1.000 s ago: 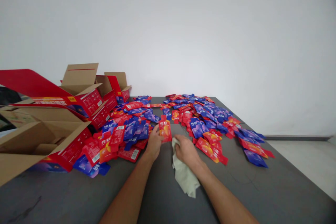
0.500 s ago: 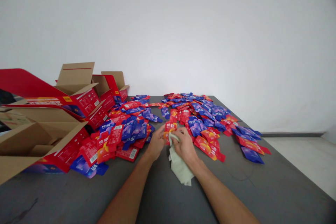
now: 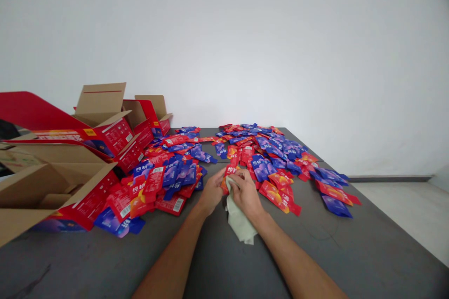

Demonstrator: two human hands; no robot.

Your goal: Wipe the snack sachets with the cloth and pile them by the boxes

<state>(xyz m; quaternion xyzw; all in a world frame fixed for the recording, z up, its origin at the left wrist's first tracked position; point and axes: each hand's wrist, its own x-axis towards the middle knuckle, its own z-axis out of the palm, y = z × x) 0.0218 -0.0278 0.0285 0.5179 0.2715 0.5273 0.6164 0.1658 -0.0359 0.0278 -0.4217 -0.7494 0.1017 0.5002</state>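
My left hand [image 3: 211, 192] grips the left edge of a red packet [image 3: 230, 169] with white lettering. A pale green cloth [image 3: 240, 221] is bunched in my right hand [image 3: 244, 190], whose fingers press it against the packet's front. The rest of the cloth hangs down toward the table. Both hands are close together at the middle of the dark table [image 3: 224, 261]. Beyond them and to the right lies a wide pile of red and blue packets [image 3: 263, 168]; another pile of packets [image 3: 154, 182] lies to the left of my left hand.
Open red cardboard boxes [image 3: 84, 191] with brown insides stand along the left side, flaps spread. A few packets [image 3: 335, 191] lie near the table's right edge. A pale wall [image 3: 245, 46] rises behind the table.
The held packet has tilted and shifted slightly right, and my hands have drawn a little closer together round it. The cloth's lower end has moved up slightly.
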